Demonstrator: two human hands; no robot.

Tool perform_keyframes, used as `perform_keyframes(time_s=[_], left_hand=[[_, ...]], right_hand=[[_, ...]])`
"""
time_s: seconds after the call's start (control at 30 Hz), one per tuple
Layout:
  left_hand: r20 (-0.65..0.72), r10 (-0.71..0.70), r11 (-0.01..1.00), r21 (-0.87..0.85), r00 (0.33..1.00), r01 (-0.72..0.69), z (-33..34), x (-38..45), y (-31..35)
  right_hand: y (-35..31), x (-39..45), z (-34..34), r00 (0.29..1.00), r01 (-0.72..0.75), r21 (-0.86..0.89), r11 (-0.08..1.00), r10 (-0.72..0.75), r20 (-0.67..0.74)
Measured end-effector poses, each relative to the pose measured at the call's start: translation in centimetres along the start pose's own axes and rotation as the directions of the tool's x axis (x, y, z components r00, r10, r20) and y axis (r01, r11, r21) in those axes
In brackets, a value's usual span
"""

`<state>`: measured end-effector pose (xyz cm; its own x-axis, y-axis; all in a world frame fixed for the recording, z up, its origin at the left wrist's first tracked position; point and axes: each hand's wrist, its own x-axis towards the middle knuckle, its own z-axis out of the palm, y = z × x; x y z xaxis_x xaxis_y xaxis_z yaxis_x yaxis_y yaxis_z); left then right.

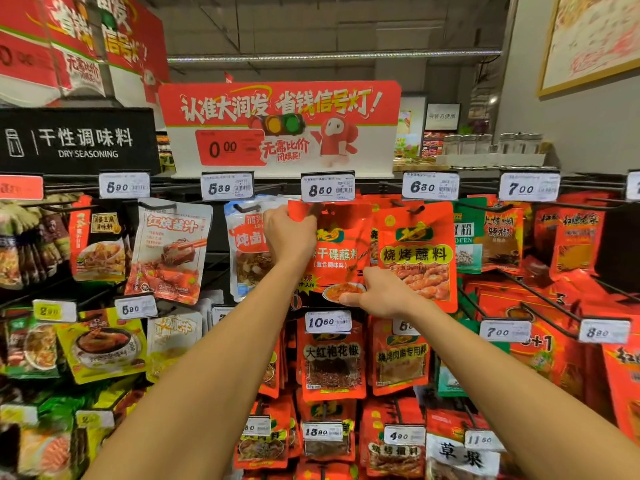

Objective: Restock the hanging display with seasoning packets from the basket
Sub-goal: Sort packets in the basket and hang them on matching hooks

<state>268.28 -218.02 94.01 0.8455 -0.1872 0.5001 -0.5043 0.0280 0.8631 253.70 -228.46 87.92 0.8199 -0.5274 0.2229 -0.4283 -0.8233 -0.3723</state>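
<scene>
Up high, both hands (290, 233) (377, 292) grip one red seasoning packet (337, 251) under the 8.50 tag (327, 187).

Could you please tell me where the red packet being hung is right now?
In the head view it sits centre, under the 8.50 price tag, held by the left hand and right hand, left of the barbecue dip packet.

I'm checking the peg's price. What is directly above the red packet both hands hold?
A white price tag reading 8.50 sits above the red packet. The left hand covers its top corner; the peg is hidden.
</scene>
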Motion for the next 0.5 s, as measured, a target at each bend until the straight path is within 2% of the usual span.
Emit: perform_keyframes(time_s=[0.13, 0.33, 0.5], left_hand=[[-0.010, -0.050, 0.998, -0.025, 0.999, 0.050, 0.4, -0.2, -0.1], [0.009, -0.002, 0.996, -0.092, 1.000, 0.003, -0.1, -0.9, 0.2], [0.001, 0.004, 0.998, -0.067, 1.000, -0.004, 0.0, -1.1, 0.7]], right_hand=[[0.0, 0.0, -0.1, 1.000, -0.012, 0.006, 1.000, 0.012, 0.023], [0.1, -0.3, -0.2, 0.999, -0.031, 0.061, 0.998, 0.030, 0.026], [0.0, -0.4, 0.0, 1.000, -0.026, 0.066, 0.997, 0.025, 0.018]])
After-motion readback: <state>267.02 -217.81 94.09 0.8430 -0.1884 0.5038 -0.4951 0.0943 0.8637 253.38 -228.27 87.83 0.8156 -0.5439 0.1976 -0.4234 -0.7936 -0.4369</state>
